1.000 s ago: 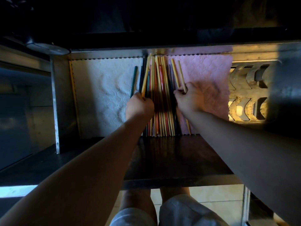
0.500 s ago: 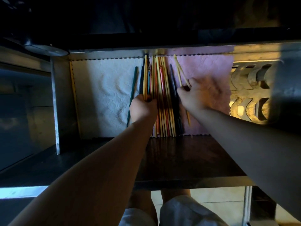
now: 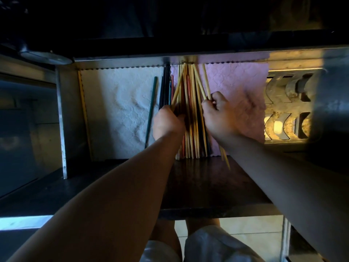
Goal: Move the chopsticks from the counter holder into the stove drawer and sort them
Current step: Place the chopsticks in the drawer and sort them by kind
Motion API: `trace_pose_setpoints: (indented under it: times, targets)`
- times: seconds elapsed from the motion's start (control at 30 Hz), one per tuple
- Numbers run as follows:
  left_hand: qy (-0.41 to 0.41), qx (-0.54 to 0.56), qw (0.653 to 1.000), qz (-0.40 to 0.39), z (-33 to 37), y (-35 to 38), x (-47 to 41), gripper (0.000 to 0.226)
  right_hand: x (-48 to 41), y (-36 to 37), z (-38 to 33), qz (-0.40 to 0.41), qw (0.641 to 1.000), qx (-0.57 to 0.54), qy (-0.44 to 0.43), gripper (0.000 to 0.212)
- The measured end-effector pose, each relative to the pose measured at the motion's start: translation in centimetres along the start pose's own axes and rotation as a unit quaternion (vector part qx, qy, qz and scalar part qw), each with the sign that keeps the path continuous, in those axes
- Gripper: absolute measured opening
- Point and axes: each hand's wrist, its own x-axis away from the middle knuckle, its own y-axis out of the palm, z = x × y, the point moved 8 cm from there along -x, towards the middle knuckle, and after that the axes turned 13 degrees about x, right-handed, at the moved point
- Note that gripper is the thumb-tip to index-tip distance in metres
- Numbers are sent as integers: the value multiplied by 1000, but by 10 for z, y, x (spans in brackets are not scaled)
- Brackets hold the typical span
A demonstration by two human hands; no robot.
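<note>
1. Gripping slanted yellow sticks [image 3: 178, 86] in the curled left hand [image 3: 167, 123], at the bundle's left side.
2. Pinching pale sticks [image 3: 206, 82] in the right hand [image 3: 217, 118], along its right side.
3. Between both: chopsticks [image 3: 189, 129] fanned lengthwise in the drawer [image 3: 64, 120].

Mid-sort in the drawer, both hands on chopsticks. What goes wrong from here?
1. The pale chopsticks pinched by the right hand overhang the pink cloth's near edge; a slack grip could let them slide out of the drawer.
2. The left hand holds yellow chopsticks crossed over the pile; pulling them may drag neighbours and undo the sorting.
</note>
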Motion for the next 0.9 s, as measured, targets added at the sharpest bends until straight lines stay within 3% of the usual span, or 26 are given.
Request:
trace_pose_setpoints:
  times: [0.2,0.37,0.5,0.6,0.7,0.9]
  targets:
    - [-51,53,997,-40,-6,4,-7,21,-1,7,5,-4,1000,-7,3,34]
    - [-74,108,989,-64,-17,-7,-9,6,-6,13,17,-12,998,-8,62,35]
    - [-53,101,991,-64,-19,-22,-8,20,-8,26,24,-48,993,3,107,43]
    - [-44,117,990,-71,-19,-27,-6,22,-10,32,28,-52,991,-11,126,37]
    - [-49,156,984,-70,-20,-28,-3,15,-12,28,23,-15,995,23,96,23]
    - [-52,190,980,-25,-27,-34,-8,17,-8,38,4,-5,992,126,30,21]
